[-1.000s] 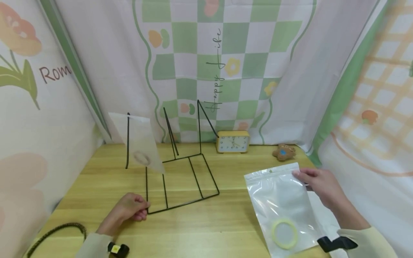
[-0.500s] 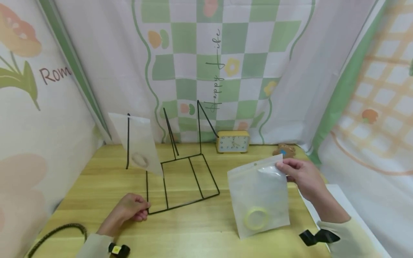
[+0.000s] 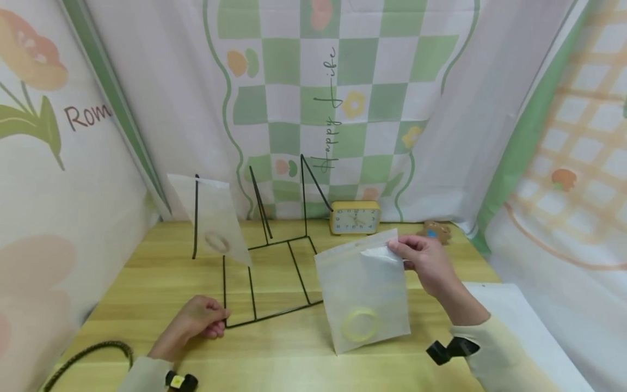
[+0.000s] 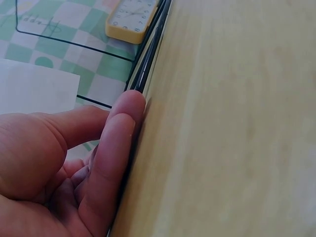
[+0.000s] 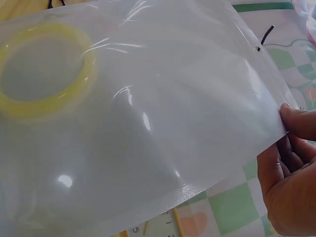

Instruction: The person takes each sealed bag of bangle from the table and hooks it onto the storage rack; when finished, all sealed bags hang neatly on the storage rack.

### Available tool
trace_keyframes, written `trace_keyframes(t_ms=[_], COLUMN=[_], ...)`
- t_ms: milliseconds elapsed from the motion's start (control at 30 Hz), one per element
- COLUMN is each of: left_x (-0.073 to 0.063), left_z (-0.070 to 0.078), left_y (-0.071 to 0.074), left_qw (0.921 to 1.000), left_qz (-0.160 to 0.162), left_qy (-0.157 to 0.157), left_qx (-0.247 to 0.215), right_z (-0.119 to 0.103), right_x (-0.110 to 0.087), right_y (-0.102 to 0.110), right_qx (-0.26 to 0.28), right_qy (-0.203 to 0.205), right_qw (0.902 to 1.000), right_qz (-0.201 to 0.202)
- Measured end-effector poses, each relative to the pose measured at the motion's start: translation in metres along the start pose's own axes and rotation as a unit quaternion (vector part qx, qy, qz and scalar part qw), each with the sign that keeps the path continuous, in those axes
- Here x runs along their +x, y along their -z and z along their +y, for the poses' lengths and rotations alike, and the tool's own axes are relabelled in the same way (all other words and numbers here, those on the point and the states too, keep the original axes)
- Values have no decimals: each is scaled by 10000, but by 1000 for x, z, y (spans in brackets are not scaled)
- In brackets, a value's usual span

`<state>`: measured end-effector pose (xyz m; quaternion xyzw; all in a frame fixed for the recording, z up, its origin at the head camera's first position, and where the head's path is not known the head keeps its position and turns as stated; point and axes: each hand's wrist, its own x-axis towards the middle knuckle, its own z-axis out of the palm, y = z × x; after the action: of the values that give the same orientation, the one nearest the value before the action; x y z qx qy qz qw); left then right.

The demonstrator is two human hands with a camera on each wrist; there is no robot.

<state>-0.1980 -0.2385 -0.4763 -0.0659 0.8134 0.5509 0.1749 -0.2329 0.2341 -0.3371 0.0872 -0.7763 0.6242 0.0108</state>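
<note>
Light wood table, green checked curtain: limp bag in a pinch

We've got the right hand nipping the bag's top right corner, thumb against fingers; the bag hangs above the table, hiding the near right corner of the wire rack in the head view. Left hand: fingers curled, pinching the rack's near left corner. A second bag hangs at the left prong.

We'd guess feather-light, floppy, slick plastic, the yellow ring weighting the bottom; best held by the top strip. Rack looks stiff, probably slides easily; steady it by the base.
</note>
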Motion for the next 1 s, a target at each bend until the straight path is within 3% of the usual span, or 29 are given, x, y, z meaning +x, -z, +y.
trace_keyframes(t_ms=[633, 1000], left_x=[0, 1], left_z=[1, 1], left_y=[1, -1], left_qw=[9999, 9998], left_qz=[-30, 110], left_qy=[-23, -19], left_qx=[128, 143], right_z=[-13, -36], right_x=[11, 3], right_y=[-64, -83], right_qx=[359, 317], right_qy=[196, 768], right_qw=[9969, 9926], right_qz=[-665, -890])
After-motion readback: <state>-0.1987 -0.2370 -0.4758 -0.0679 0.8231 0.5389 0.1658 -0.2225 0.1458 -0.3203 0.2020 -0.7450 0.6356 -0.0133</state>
